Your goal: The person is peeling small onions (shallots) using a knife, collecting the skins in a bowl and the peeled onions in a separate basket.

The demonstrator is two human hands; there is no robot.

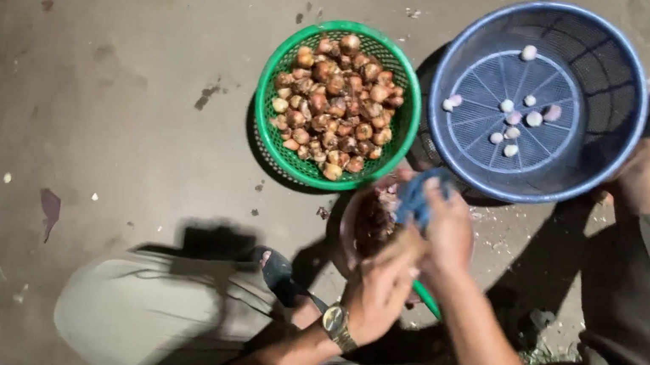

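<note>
**Two hands curled tight over the pink bowl**

Both sets of fingers are closed. The left hand (380, 285) grips something small, hidden from view; the right hand (443, 226) pinches a blue cloth (417, 195) above the pink bowl (354, 231). A slip could drop the piece onto the floor. Beyond the bowl sit the green basket (328, 176) of brown bulbs (335, 102) and the blue basket (605, 87) of peeled pieces (515, 116).

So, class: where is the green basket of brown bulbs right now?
In the head view, the green basket sits on the concrete floor near the top centre, immediately left of the blue basket.
</note>
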